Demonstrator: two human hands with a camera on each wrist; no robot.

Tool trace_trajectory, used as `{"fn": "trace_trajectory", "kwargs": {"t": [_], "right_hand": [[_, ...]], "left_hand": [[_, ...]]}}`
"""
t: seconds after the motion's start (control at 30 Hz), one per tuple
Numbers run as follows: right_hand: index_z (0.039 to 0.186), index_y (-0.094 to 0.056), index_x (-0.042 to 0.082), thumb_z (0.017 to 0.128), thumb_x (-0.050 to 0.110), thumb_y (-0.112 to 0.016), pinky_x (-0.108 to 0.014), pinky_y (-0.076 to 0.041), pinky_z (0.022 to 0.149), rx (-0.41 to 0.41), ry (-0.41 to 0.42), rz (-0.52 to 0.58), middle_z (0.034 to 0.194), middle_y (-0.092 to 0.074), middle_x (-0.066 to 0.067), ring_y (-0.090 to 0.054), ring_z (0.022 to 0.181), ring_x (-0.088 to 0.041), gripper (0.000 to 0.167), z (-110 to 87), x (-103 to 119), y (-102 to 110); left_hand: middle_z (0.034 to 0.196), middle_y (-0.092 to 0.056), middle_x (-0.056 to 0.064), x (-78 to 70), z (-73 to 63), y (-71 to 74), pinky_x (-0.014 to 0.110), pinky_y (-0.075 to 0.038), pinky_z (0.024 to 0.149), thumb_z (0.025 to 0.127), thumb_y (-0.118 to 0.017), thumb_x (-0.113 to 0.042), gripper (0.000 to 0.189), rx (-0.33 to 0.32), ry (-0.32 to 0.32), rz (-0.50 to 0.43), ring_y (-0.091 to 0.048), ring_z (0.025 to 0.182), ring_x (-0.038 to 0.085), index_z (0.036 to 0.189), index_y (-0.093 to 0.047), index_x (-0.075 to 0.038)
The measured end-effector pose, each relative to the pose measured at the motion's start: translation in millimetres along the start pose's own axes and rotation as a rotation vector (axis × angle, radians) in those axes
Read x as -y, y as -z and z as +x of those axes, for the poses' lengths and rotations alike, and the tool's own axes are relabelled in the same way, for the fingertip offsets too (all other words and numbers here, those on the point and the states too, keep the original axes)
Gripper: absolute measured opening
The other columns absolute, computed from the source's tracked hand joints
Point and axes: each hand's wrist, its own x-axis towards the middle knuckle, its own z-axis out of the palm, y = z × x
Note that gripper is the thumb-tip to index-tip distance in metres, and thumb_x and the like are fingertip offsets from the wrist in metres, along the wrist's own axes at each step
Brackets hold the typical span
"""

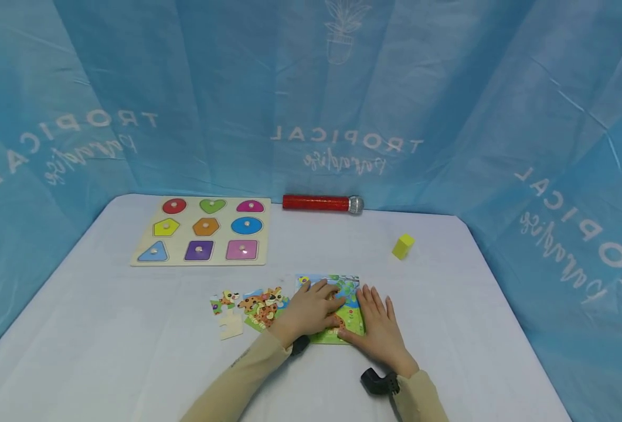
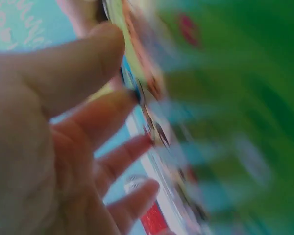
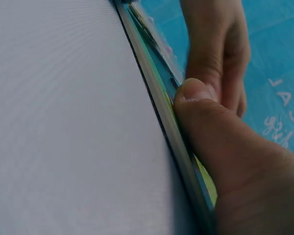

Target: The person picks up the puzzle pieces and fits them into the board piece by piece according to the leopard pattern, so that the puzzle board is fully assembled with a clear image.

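A small jigsaw puzzle board (image 1: 352, 321) with a green and blue picture lies flat on the white table. My left hand (image 1: 311, 308) lies over its middle, fingers extended and touching the picture; they hide part of it. Along the right edge rests my right hand (image 1: 376, 335), fingers straight and its thumb on the lower part of the board. In the right wrist view that thumb (image 3: 210, 120) presses the board's edge. Loose jigsaw pieces with spotted animals (image 1: 263, 305) lie left of the board, beside a blank-backed piece (image 1: 231, 326) and a small picture piece (image 1: 224, 301).
A wooden shape puzzle (image 1: 221, 246) with knobbed, coloured shapes lies at the back left. Near the back edge is a red microphone (image 1: 318, 203) with a silver head. A yellow block (image 1: 403, 246) stands at the right. Blue printed cloth (image 1: 311, 76) hangs around the table.
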Motion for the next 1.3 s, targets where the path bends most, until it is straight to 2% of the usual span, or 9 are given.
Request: {"fn": "trace_trajectory", "kwargs": {"t": [0.17, 0.33, 0.5, 0.63, 0.77, 0.9, 1.0, 1.1, 1.3], "right_hand": [[0.154, -0.023, 0.005, 0.081, 0.061, -0.065, -0.059, -0.002, 0.119, 0.01, 0.0, 0.042, 0.161, -0.019, -0.015, -0.011, 0.151, -0.035, 0.1, -0.8, 0, -1], [0.154, -0.023, 0.007, 0.08, 0.06, -0.067, -0.057, -0.005, 0.12, 0.005, -0.023, 0.045, 0.162, -0.02, -0.012, -0.012, 0.151, -0.035, 0.101, -4.0, -4, 0], [0.154, -0.022, 0.006, 0.08, 0.059, -0.067, -0.056, -0.005, 0.12, 0.007, -0.013, 0.05, 0.162, -0.019, -0.012, -0.013, 0.151, -0.035, 0.101, -4.3, -5, 2], [0.154, -0.022, 0.005, 0.079, 0.059, -0.068, -0.055, -0.005, 0.12, 0.01, -0.016, 0.042, 0.161, -0.02, -0.013, -0.013, 0.15, -0.035, 0.103, -3.2, -4, 2], [0.154, -0.022, 0.005, 0.078, 0.058, -0.069, -0.054, -0.005, 0.12, 0.001, -0.026, 0.03, 0.161, -0.02, -0.013, -0.014, 0.15, -0.035, 0.104, -2.7, -5, 1], [0.154, -0.022, 0.005, 0.078, 0.058, -0.069, -0.055, -0.005, 0.12, -0.01, -0.028, 0.029, 0.161, -0.021, -0.014, -0.014, 0.15, -0.036, 0.104, -2.1, -7, 1], [0.154, -0.023, 0.005, 0.078, 0.059, -0.069, -0.055, -0.005, 0.12, -0.02, -0.027, 0.016, 0.161, -0.022, -0.014, -0.015, 0.15, -0.036, 0.104, -1.2, -9, 2], [0.153, -0.025, 0.004, 0.078, 0.058, -0.07, -0.056, -0.007, 0.12, -0.032, -0.023, 0.008, 0.16, -0.024, -0.015, -0.017, 0.149, -0.037, 0.103, -0.9, -10, 3], [0.152, -0.027, 0.002, 0.078, 0.059, -0.07, -0.059, -0.008, 0.119, -0.039, -0.004, 0.045, 0.159, -0.026, -0.018, -0.018, 0.148, -0.04, 0.103, -2.0, -8, 2]], "left_hand": [[0.148, -0.044, -0.001, -12.6, 12.2, 3.7, 0.049, -0.037, 0.112, 0.096, -0.047, -0.054, 0.053, 0.056, 0.049, 0.034, -0.038, 0.14, 0.02, 0.144, -0.046, -0.032], [0.147, -0.042, -0.001, -17.0, 17.6, 4.6, 0.046, -0.039, 0.11, 0.095, -0.045, -0.057, 0.055, 0.073, 0.038, 0.031, -0.037, 0.139, 0.019, 0.145, -0.044, -0.034], [0.149, -0.044, 0.005, -0.4, 13.5, 0.1, 0.048, -0.036, 0.112, 0.096, -0.052, -0.05, 0.057, 0.008, -0.008, -0.192, -0.038, 0.14, 0.025, 0.146, -0.045, -0.024], [0.146, -0.048, 0.012, 31.4, -8.3, 0.9, 0.052, -0.037, 0.111, 0.096, -0.059, -0.036, 0.052, -0.057, -0.007, -0.418, -0.043, 0.136, 0.033, 0.141, -0.051, -0.014], [0.14, -0.055, 0.013, 67.6, -43.2, 7.0, 0.054, -0.038, 0.109, 0.093, -0.064, -0.026, 0.046, -0.097, 0.123, -0.507, -0.048, 0.131, 0.035, 0.136, -0.057, -0.01], [0.135, -0.058, 0.014, 96.5, -78.9, 9.0, 0.056, -0.04, 0.106, 0.085, -0.074, -0.02, 0.051, -0.129, 0.276, -0.467, -0.051, 0.126, 0.036, 0.133, -0.059, -0.011], [0.13, -0.06, 0.015, 109.4, -97.5, 7.3, 0.058, -0.042, 0.101, 0.079, -0.079, -0.018, 0.055, -0.135, 0.321, -0.398, -0.052, 0.121, 0.037, 0.13, -0.062, -0.01], [0.123, -0.064, 0.014, 114.9, -105.8, 4.9, 0.057, -0.044, 0.098, 0.078, -0.08, -0.017, 0.051, -0.155, 0.32, -0.368, -0.055, 0.117, 0.037, 0.126, -0.065, -0.009], [0.112, -0.069, 0.008, 116.9, -108.0, 1.4, 0.051, -0.048, 0.095, 0.08, -0.077, -0.012, 0.038, -0.206, 0.312, -0.388, -0.06, 0.11, 0.032, 0.116, -0.07, -0.009]]}}
